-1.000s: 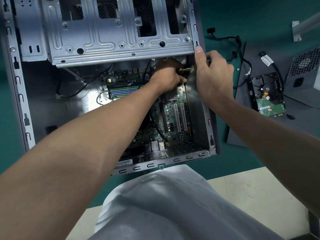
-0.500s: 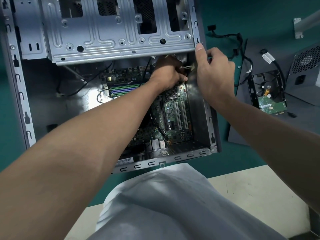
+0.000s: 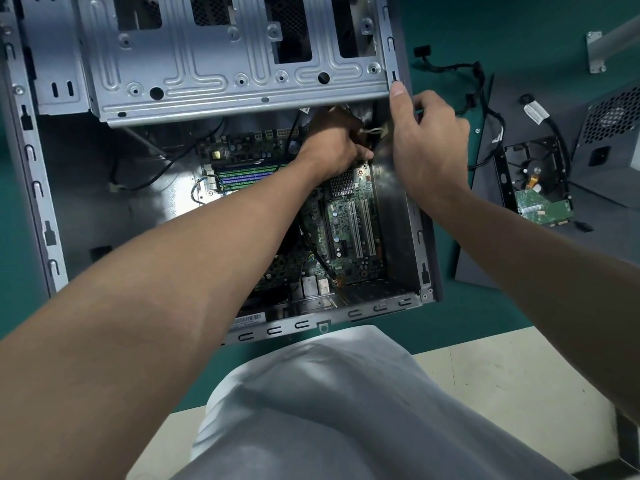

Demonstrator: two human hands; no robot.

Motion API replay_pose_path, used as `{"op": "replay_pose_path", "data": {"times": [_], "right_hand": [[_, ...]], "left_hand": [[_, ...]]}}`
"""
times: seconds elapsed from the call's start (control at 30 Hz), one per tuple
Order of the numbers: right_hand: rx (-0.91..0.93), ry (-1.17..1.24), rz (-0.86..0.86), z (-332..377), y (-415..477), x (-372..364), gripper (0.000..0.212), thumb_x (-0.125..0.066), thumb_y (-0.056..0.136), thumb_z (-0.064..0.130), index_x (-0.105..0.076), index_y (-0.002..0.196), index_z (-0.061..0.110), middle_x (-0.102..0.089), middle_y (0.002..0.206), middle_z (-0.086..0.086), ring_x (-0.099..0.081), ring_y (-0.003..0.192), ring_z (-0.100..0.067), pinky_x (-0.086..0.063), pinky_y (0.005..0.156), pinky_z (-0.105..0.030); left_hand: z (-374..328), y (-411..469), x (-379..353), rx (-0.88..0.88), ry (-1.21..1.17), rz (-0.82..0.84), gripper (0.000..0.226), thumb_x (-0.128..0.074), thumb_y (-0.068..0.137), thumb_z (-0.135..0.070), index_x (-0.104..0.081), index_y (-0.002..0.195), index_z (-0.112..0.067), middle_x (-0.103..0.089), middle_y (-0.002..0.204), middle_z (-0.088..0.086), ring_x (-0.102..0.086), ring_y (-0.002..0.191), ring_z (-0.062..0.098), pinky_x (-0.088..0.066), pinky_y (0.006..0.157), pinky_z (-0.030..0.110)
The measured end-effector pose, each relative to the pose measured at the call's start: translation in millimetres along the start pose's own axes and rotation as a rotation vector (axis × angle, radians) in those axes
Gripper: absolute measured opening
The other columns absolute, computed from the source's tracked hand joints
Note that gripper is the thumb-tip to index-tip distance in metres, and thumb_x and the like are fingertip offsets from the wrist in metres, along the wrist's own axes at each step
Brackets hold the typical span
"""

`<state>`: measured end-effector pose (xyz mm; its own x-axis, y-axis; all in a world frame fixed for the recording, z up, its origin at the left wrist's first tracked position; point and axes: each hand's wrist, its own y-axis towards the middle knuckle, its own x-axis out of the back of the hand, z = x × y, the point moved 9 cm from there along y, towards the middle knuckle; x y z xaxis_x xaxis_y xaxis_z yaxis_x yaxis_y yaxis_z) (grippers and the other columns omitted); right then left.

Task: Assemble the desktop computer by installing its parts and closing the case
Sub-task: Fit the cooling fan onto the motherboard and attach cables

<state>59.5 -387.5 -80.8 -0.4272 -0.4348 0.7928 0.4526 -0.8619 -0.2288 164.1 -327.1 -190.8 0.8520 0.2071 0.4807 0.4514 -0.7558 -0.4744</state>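
An open grey computer case (image 3: pixel 41 188) lies on a green mat, its drive cage (image 3: pixel 221 74) across the top. A green motherboard (image 3: pixel 349 230) sits inside. My left hand (image 3: pixel 334 147) reaches deep into the case just under the cage, fingers closed on a small white connector with wires (image 3: pixel 375 131) at the board's upper right corner. My right hand (image 3: pixel 426 147) grips the case's right wall, thumb pressed on the rim by the cage corner. My fingers hide the connector's socket.
To the right of the case, a hard drive (image 3: pixel 535 188) lies on a dark side panel (image 3: pixel 485 258). A power supply (image 3: pixel 613 143) stands at the far right, its black cables (image 3: pixel 485 109) trailing toward the case. The table's pale edge (image 3: pixel 519 368) is near me.
Both hands stay almost where they were; my left hand has shifted slightly on the connector. The view has moved a little.
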Motion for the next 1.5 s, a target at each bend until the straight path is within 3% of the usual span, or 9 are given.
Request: {"op": "replay_pose_path", "data": {"times": [0.17,0.37,0.57,0.83,1.0,1.13,1.23,1.33,1.5], "right_hand": [[0.012,-0.014,-0.004,1,0,0,0.054,-0.028,0.094,0.062,-0.058,0.095,0.017,-0.06,0.082,0.001,-0.045,0.096,-0.018,-0.033,0.074,-0.035],[0.021,-0.026,0.006,2,1,-1,0.056,-0.027,0.094,0.062,-0.059,0.097,0.016,-0.061,0.081,0.0,-0.054,0.094,-0.023,-0.043,0.077,-0.039],[0.017,-0.02,0.006,1,1,-1,0.055,-0.028,0.093,0.063,-0.058,0.095,0.017,-0.061,0.082,-0.001,-0.053,0.095,-0.023,-0.042,0.076,-0.038],[0.012,-0.018,-0.007,-1,1,-1,0.056,-0.027,0.093,0.063,-0.06,0.098,0.017,-0.06,0.082,0.001,-0.045,0.088,-0.016,-0.029,0.071,-0.034],[0.007,-0.031,-0.004,-3,2,-2,0.056,-0.026,0.093,0.063,-0.06,0.1,0.018,-0.062,0.085,0.0,-0.044,0.086,-0.015,-0.027,0.071,-0.033],[-0.018,-0.035,-0.008,-6,3,-3,0.055,-0.028,0.093,0.063,-0.06,0.099,0.019,-0.062,0.082,0.002,-0.037,0.071,-0.001,-0.025,0.061,-0.029],[-0.021,-0.041,-0.012,-8,3,-3,0.055,-0.028,0.093,0.063,-0.06,0.098,0.019,-0.06,0.079,0.004,-0.036,0.068,0.003,-0.022,0.054,-0.017],[-0.007,-0.04,-0.012,-5,2,-2,0.055,-0.028,0.094,0.063,-0.06,0.099,0.018,-0.06,0.078,0.003,-0.038,0.069,0.0,-0.025,0.058,-0.028],[-0.002,-0.066,-0.011,-2,2,0,0.056,-0.027,0.093,0.062,-0.058,0.103,0.017,-0.061,0.085,-0.001,-0.041,0.083,-0.016,-0.035,0.071,-0.036]], "left_hand": [[1,4,-5,0.002,0.024,0.027,0.011,-0.074,0.082,-0.027,-0.065,0.085,-0.021,-0.051,0.064,-0.016,-0.042,0.057,-0.007,-0.029,0.044,0.01],[-6,7,-2,-0.059,0.147,0.029,0.026,-0.071,0.085,-0.029,-0.068,0.099,-0.007,-0.058,0.083,0.001,-0.053,0.079,0.014,-0.036,0.072,0.017],[-2,5,-2,-0.08,0.235,0.015,0.032,-0.064,0.088,-0.042,-0.063,0.104,-0.014,-0.063,0.106,0.014,-0.059,0.099,0.027,-0.046,0.084,0.03],[5,-3,-6,-0.032,0.251,-0.044,0.022,-0.06,0.089,-0.041,-0.048,0.076,-0.029,-0.051,0.067,-0.014,-0.056,0.079,0.017,-0.034,0.067,0.026],[0,-1,-1,-0.051,0.281,-0.044,0.02,-0.063,0.087,-0.046,-0.057,0.085,-0.026,-0.064,0.084,-0.001,-0.06,0.086,0.023,-0.042,0.073,0.027],[2,-4,-2,-0.011,0.265,-0.066,0.023,-0.059,0.089,-0.046,-0.049,0.079,-0.028,-0.05,0.068,-0.011,-0.051,0.079,0.018,-0.034,0.07,0.027],[-1,-11,1,-0.01,0.277,-0.116,0.022,-0.058,0.09,-0.044,-0.054,0.082,-0.025,-0.059,0.076,-0.005,-0.052,0.078,0.018,-0.033,0.07,0.027],[0,-16,0,0.02,0.252,-0.129,0.03,-0.057,0.092,-0.04,-0.045,0.069,-0.025,-0.051,0.065,-0.012,-0.053,0.075,0.017,-0.031,0.067,0.029],[-2,-16,2,0.065,0.238,-0.081,0.022,-0.057,0.092,-0.039,-0.047,0.078,-0.026,-0.048,0.069,-0.009,-0.046,0.081,0.017,-0.028,0.073,0.029]]}}
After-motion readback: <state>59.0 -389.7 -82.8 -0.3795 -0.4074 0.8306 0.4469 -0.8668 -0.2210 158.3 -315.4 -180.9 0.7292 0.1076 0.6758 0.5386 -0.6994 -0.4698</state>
